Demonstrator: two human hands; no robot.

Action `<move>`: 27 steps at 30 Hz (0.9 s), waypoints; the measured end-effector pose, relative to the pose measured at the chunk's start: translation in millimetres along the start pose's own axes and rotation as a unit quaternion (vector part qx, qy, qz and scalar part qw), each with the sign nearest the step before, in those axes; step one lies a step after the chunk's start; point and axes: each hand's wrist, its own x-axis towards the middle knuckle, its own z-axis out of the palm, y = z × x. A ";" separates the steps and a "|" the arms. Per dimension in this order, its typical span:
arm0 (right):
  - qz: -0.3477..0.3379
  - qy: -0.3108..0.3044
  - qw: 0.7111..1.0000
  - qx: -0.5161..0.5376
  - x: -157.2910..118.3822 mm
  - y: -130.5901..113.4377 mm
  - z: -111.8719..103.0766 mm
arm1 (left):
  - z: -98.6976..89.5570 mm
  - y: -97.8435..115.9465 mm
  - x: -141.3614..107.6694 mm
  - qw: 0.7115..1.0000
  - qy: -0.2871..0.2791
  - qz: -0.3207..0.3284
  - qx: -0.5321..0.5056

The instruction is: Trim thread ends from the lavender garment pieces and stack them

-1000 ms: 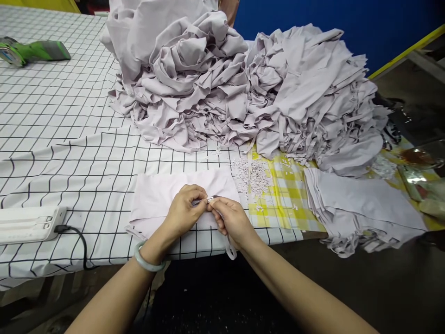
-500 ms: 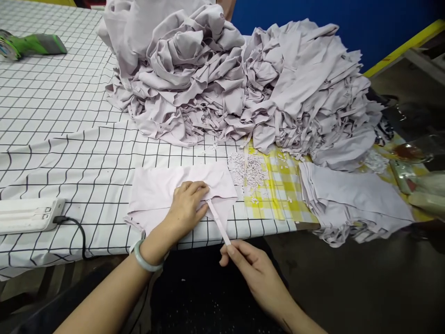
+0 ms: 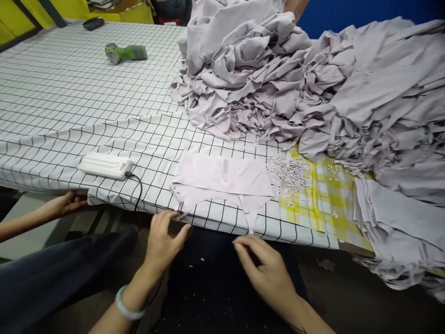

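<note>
Head view: a flat, pale pink cloth [image 3: 222, 175] with thin straps [image 3: 251, 223] lies near the white, black-lined tablecloth's [image 3: 73, 99] edge. Left hand [image 3: 167, 239] looks loose; can't tell if right hand [image 3: 266, 266] pinches one. Hard tugging could drop it.

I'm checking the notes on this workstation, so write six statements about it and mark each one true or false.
1. The pale pink garment lies spread on the grid-patterned tablecloth. True.
2. A black cable is plugged into the white power bank. True.
3. The power bank has a tool resting on it. False: the green handheld tool lies apart from it, farther back.
4. The right wrist wears a bangle. False: the pale green bangle is on the left wrist.
5. The right hand is near a narrow strap. True.
6. Only two hands are in view. False: another person's hand shows at the far left.
</note>
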 end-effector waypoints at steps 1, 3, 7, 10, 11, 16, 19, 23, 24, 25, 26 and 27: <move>-0.051 -0.046 0.998 0.003 5.8 -2.3 10.8 | 7.5 -1.8 -9.3 1.000 -0.002 0.003 0.029; -0.156 -0.088 0.983 -0.027 20.4 -6.4 32.2 | 13.3 1.2 -17.9 0.999 -0.011 0.003 0.045; -0.279 -0.022 0.943 -0.180 54.4 -10.1 64.1 | -20.7 21.1 -11.1 0.980 -0.161 -0.033 -0.109; -0.304 0.031 0.915 -0.263 74.4 -9.1 81.1 | -52.0 24.5 2.9 0.961 -0.214 -0.035 -0.172; -0.308 0.043 0.907 -0.284 79.0 -8.5 86.0 | -56.8 21.0 7.9 0.974 -0.174 -0.018 -0.142; -0.288 0.035 0.907 -0.303 88.2 -8.7 97.2 | -35.5 -8.6 16.8 0.981 -0.082 0.140 0.105; -0.281 0.022 0.923 -0.262 89.1 -10.2 94.4 | -16.5 -13.1 7.1 0.966 -0.080 0.170 0.176; -0.294 0.023 0.937 -0.186 89.2 -9.7 90.3 | -24.4 2.1 4.3 0.984 -0.110 0.134 0.038; -0.300 0.023 0.939 -0.164 89.0 -9.2 89.8 | -30.0 6.1 8.5 0.986 -0.119 0.112 -0.022; -0.307 0.021 0.941 -0.141 88.7 -8.8 89.4 | -35.0 9.1 14.5 0.985 -0.123 0.090 -0.076; -0.310 0.017 0.943 -0.118 88.1 -8.6 88.9 | -38.5 10.8 21.7 0.982 -0.131 0.074 -0.118; -0.309 0.012 0.946 -0.093 87.4 -8.7 88.3 | -39.9 11.0 29.4 0.977 -0.143 0.063 -0.148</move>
